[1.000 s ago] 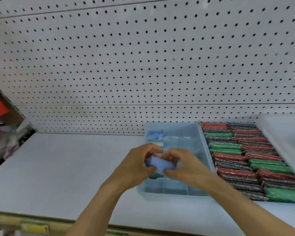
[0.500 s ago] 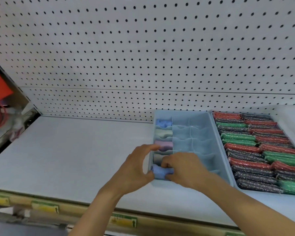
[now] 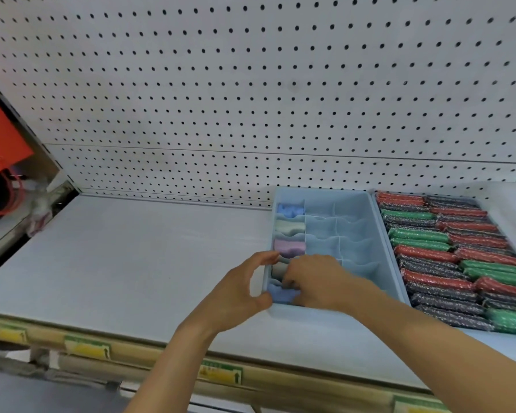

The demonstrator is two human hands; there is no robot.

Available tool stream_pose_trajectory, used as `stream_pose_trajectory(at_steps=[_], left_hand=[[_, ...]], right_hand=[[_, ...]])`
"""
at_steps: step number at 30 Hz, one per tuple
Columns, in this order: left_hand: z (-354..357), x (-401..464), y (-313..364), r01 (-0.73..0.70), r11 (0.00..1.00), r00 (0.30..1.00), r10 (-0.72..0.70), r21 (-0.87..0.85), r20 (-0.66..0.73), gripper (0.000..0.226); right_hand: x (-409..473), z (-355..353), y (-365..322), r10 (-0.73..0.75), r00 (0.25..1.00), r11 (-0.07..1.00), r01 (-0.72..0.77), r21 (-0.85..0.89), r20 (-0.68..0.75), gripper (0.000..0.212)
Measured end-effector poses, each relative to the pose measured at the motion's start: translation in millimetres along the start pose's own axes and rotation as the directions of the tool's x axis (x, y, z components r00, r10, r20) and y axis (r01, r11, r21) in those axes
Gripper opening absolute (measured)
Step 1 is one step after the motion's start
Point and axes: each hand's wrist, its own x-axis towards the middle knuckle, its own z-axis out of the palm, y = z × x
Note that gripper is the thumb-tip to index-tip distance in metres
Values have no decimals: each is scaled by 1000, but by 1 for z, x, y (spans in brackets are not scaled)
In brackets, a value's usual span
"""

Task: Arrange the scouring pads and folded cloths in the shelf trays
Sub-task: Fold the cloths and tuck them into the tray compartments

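A light-blue divided tray [image 3: 383, 242] stands on the white shelf. Its left column holds folded cloths: blue [image 3: 289, 210], cream [image 3: 289, 226], purple [image 3: 289, 247] and grey [image 3: 278, 269]. In the nearest left compartment sits another blue cloth [image 3: 280, 294]; my right hand [image 3: 316, 278] curls over it and pushes it down. My left hand [image 3: 236, 289] spans the tray's left wall, thumb at the front corner and forefinger on the rim. To the right, red, green and dark scouring pads [image 3: 447, 257] fill a second tray in rows.
The other compartments of the divided tray hold nothing. A white lid or tray [image 3: 513, 213] lies at the far right. Bare shelf [image 3: 131, 263] stretches left to an orange panel [image 3: 0, 135] with cords. Pegboard [image 3: 251, 84] backs the shelf; price labels [image 3: 87, 347] line its front edge.
Both hands carried the blue cloth from above the tray down into the nearest left compartment. My left hand let go of it and moved to the tray's wall.
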Motion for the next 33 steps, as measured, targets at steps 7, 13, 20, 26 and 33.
stream_pose_trajectory(at_steps=[7,13,20,26,33], left_hand=[[4,-2,-4,22,999,999,-21,36,-24,61],[3,-2,0,26,998,999,-24,65,-24,61],[4,-2,6,53,995,998,-49,85,-46,60],[6,0,13,68,983,995,-55,170,-83,55],[40,37,54,-39,981,967,85,191,-240,29]], right_hand=[[-18,11,14,14,994,1000,-13,6,-107,26],[-10,10,13,-45,997,999,44,-15,-70,23],[-10,14,17,-47,997,999,48,20,-61,24],[-26,17,33,-57,993,973,79,216,-102,23],[-94,5,87,175,912,853,48,519,-371,19]])
